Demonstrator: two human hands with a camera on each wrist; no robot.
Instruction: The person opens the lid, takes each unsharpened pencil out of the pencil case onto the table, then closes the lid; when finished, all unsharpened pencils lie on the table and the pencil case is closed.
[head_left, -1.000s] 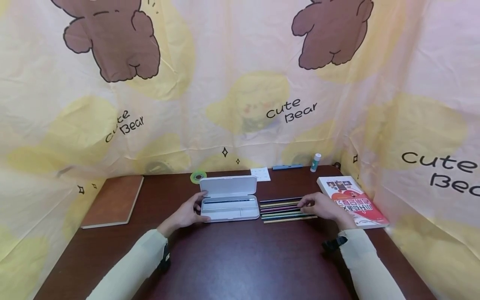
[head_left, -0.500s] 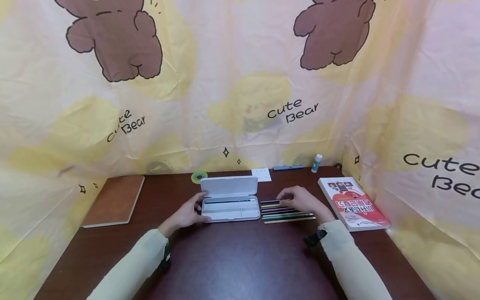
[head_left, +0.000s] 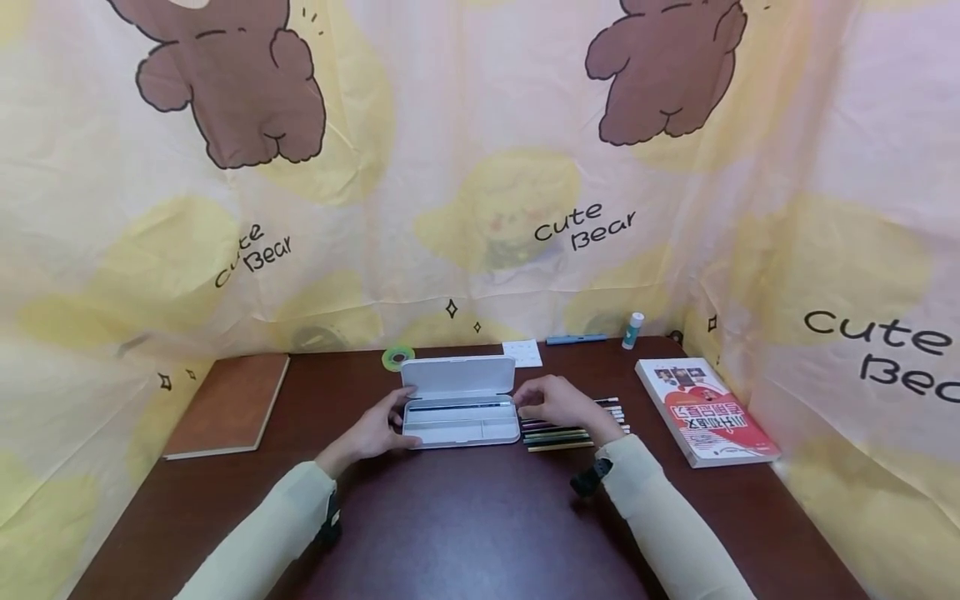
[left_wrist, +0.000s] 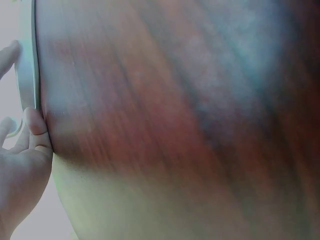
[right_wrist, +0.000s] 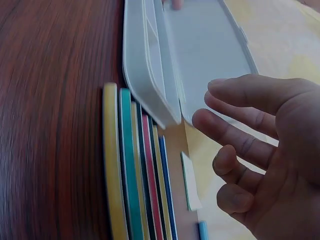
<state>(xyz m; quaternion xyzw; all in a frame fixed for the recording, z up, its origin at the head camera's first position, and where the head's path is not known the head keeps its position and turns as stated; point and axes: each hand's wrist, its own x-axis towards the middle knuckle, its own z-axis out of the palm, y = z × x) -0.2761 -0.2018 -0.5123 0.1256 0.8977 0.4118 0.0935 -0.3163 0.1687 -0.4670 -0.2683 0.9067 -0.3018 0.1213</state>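
Note:
A white pencil case [head_left: 442,432] lies with its lid [head_left: 459,377] raised, and one dark pencil [head_left: 459,406] rests in its back compartment. My left hand [head_left: 372,429] grips the case's left end, the thumb at the front; in the left wrist view, the thumb and fingers of this hand [left_wrist: 25,170] touch the case's edge [left_wrist: 28,70]. To the right of the case, several coloured pencils [head_left: 558,437] lie side by side. Over their left ends hovers my right hand [head_left: 555,402], close to the case's right end. The right wrist view shows its fingers [right_wrist: 240,137] loosely bent, holding nothing.
Behind the case are a roll of green tape [head_left: 397,359], a white paper [head_left: 522,353], a blue pen [head_left: 576,339] and a glue stick [head_left: 632,331]. A brown notebook [head_left: 225,406] lies at left, a red-and-white book [head_left: 705,410] at right. Printed cloth [head_left: 450,250] hangs around the table.
My right hand has moved left across the pencils, from their right part to the case's right end. The left hand stays on the case.

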